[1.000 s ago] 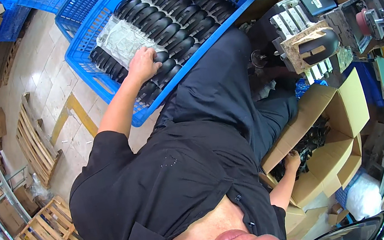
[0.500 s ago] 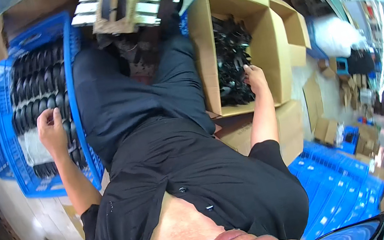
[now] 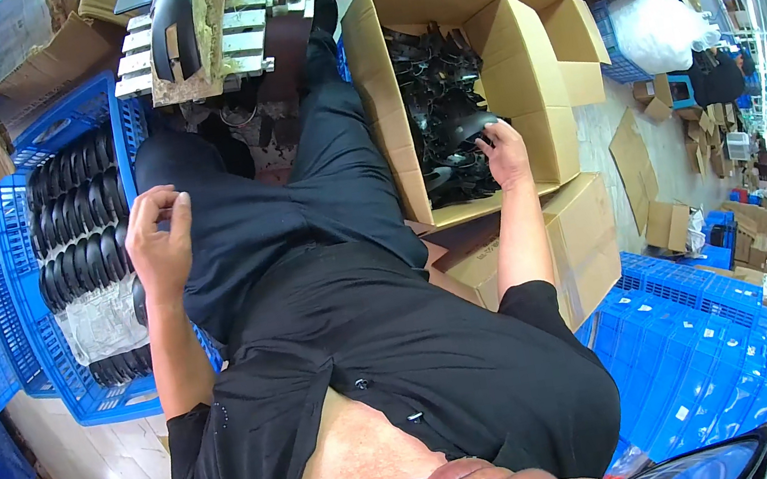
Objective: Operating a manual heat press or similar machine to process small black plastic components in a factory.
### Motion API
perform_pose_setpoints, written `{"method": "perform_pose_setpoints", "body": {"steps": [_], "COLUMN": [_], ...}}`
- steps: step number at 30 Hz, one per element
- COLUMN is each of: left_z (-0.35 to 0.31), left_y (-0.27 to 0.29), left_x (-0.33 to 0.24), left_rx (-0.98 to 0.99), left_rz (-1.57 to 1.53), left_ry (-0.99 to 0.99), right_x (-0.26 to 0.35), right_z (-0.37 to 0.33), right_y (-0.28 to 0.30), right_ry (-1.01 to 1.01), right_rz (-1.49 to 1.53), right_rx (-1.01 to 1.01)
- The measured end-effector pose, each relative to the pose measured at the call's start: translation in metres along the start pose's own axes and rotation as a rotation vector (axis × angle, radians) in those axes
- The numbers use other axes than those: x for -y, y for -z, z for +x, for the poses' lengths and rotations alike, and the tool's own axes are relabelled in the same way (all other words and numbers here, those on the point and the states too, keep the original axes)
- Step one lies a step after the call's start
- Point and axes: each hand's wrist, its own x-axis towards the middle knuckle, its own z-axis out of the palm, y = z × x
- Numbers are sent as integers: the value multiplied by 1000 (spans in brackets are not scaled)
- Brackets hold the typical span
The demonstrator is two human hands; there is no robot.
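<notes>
- L grip (image 3: 160, 246): loosely curled, thumb apart; seen btwn blue crate (image 3: 121, 131) & thigh (image 3: 217, 186).
- Black curved shells (image 3: 81, 204): stacked in rows in crate, L of that grip.
- R grip (image 3: 510, 157): seen inside cardboard box (image 3: 499, 53); blk curved pc. (image 3: 464, 132) at fingertips, pinched or not can't be told.
- Loose blk pcs. (image 3: 435, 79): piled beyond R grip.

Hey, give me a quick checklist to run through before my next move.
1. Left hand free: ok, it looks empty.
2. Right hand grip firm on a black piece: cannot tell, its fingers are at the pile.
3. Carton open: ok, flaps spread.
4. Curved parts in the blue crate lined up: ok, they stand in rows.
5. Black shell secured on the fixture: cannot tell.
</notes>
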Motion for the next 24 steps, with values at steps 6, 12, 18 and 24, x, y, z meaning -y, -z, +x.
{"method": "perform_pose_setpoints", "body": {"steps": [6,12,18,24], "left_z": [-6,15,33,51], "left_y": [-18,-37,-58,-44], "left_x": [-14,-70,-95,-99], "left_rx": [93,388,369,277], "left_rz": [-111,-149,-174,-188], "left_ry": [-8,-164,-297,-195], "right_x": [14,63,66,66], "right_z": [-3,-65,-98,-105], "right_y": [-15,-162,-273,-311], "right_ry": [17,-47,-140,41], "right_rz": [291,290,327,233], "right_rx": [111,711,959,784]}}
